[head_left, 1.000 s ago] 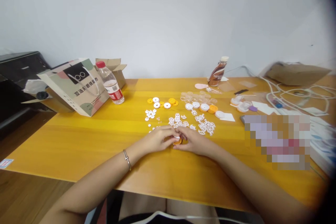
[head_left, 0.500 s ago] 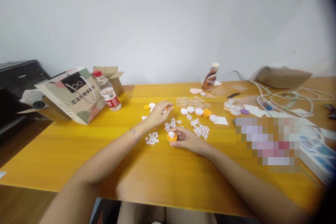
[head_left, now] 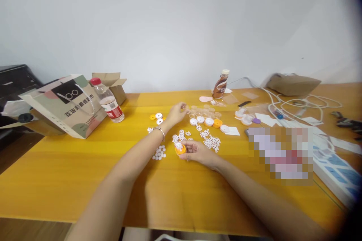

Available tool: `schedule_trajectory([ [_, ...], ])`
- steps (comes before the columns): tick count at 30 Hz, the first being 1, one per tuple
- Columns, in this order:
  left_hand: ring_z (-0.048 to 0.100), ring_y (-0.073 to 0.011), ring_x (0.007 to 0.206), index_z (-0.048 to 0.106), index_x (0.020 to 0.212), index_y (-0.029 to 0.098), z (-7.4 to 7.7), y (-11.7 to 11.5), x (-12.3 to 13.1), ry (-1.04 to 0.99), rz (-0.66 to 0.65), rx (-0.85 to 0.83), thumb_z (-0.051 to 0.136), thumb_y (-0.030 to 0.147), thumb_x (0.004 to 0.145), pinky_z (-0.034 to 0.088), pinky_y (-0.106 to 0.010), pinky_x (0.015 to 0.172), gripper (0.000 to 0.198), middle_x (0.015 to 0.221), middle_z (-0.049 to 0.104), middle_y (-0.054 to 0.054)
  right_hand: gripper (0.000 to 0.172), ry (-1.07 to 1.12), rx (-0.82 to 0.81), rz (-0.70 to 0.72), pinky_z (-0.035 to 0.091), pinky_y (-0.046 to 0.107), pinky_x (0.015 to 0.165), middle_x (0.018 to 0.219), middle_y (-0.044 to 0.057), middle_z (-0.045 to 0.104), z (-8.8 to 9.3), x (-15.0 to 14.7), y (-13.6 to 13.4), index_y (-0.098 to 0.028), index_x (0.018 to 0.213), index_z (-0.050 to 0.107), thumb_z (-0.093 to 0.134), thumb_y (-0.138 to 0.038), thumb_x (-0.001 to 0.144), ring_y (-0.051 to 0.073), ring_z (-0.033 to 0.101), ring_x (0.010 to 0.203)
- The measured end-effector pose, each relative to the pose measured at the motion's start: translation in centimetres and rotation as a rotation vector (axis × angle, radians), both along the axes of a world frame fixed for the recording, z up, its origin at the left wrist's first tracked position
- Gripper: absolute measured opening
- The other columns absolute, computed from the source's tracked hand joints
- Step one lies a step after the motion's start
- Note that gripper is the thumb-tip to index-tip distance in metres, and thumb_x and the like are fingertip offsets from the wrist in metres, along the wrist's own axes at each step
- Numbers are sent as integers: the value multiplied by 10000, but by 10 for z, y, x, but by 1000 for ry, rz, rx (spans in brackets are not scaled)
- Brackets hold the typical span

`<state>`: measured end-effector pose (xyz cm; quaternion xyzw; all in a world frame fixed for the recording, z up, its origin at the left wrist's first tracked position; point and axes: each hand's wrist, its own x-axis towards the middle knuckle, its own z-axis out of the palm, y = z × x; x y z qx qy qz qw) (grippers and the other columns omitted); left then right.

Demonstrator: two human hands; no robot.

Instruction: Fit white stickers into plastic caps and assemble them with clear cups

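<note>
My right hand (head_left: 196, 151) is closed around the side of a small round orange case (head_left: 181, 151), which has a white figure-shaped piece (head_left: 179, 145) on top. Farther forward, my left hand (head_left: 177, 113) pinches a clear plastic cap at the left edge of a cluster of clear caps (head_left: 207, 111); its fingertips partly hide that cap. White cut-out pieces (head_left: 212, 142) lie beyond and right of my right hand. Small white discs (head_left: 159, 153) are grouped left of the orange case. White round cases (head_left: 200, 120) and an orange one (head_left: 217, 123) form a row near the clear caps.
At the left stand a paper bag (head_left: 76, 109), a water bottle (head_left: 110, 103) and an open cardboard box (head_left: 117, 86). A brown drink bottle (head_left: 220, 84) stands at the back. White cables (head_left: 273, 107), papers (head_left: 267, 119) and a power strip (head_left: 336, 169) occupy the right side.
My left hand has moved forward and right from the orange and white parts to the clear caps, its fingers closing there. My right hand still holds the orange case. The view has shifted slightly.
</note>
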<state>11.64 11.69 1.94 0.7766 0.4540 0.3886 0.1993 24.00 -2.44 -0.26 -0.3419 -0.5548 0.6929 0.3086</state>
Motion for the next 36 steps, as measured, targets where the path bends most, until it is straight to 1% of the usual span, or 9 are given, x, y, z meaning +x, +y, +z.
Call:
schedule_trajectory([
  [3, 573, -143, 860, 566, 971, 153, 12, -37, -19, -209, -35, -38, 572, 271, 760, 433, -269, 791, 242, 930, 623, -57, 321, -16, 32, 12, 419, 207, 550, 696, -12, 607, 2, -1, 2, -165, 851, 611, 703, -373, 624, 84, 537, 593],
  [6, 570, -132, 828, 541, 1030, 165, 18, -81, -43, -370, -32, -110, 558, 321, 779, 435, -256, 767, 296, 944, 614, -60, 276, -22, 76, 9, 429, 218, 552, 639, -12, 601, 1, -2, 3, -163, 769, 595, 648, -419, 679, 79, 529, 535],
  [9, 562, -128, 824, 474, 1101, 176, 17, -116, -60, -432, -53, -109, 555, 312, 790, 429, -265, 786, 350, 913, 606, -53, 281, -35, 102, -8, 439, 225, 564, 668, 1, 619, -1, -5, 3, -160, 758, 589, 642, -425, 685, 88, 549, 555],
  [12, 556, -130, 832, 468, 1091, 179, 10, -135, -66, -377, -82, -125, 556, 302, 791, 428, -265, 785, 335, 932, 595, -55, 270, -46, 98, -10, 444, 230, 577, 666, -3, 615, -2, -6, 2, -157, 767, 588, 650, -406, 682, 84, 547, 553],
  [16, 560, -145, 846, 497, 1070, 185, -1, -146, -61, -259, -118, -227, 586, 325, 766, 438, -257, 753, 347, 929, 605, -54, 242, -50, 114, 14, 447, 243, 594, 662, -6, 608, -2, -7, 1, -162, 753, 580, 637, -391, 699, 92, 555, 566],
  [23, 559, -136, 820, 571, 881, 147, -8, -150, -60, -349, -114, -229, 618, 293, 744, 423, -259, 779, 206, 886, 627, -55, 238, -82, 181, -13, 437, 237, 587, 647, -14, 587, 2, -8, -6, -170, 755, 577, 611, -403, 723, 98, 544, 583],
  [31, 576, -182, 884, 510, 1079, 168, -5, -147, -69, -651, -505, -569, 551, 372, 794, 437, -301, 770, 353, 1027, 601, -100, 308, 129, 43, 83, 415, 227, 535, 610, 5, 573, 6, -13, -16, -150, 707, 549, 532, -449, 780, 93, 524, 542],
  [33, 556, -191, 914, 519, 1090, 171, -5, -146, -69, -599, -485, -519, 560, 406, 778, 431, -305, 783, 393, 1048, 579, -101, 277, 49, 118, 51, 411, 219, 541, 618, 0, 568, 7, -12, -15, -151, 717, 556, 561, -423, 769, 87, 518, 547],
  [36, 536, -180, 912, 542, 1042, 177, -3, -146, -69, -488, -341, -370, 626, 399, 723, 423, -293, 795, 397, 988, 574, -74, 230, -78, 203, 12, 402, 209, 535, 612, -21, 543, 8, -11, -12, -158, 757, 570, 607, -385, 739, 81, 504, 544],
])
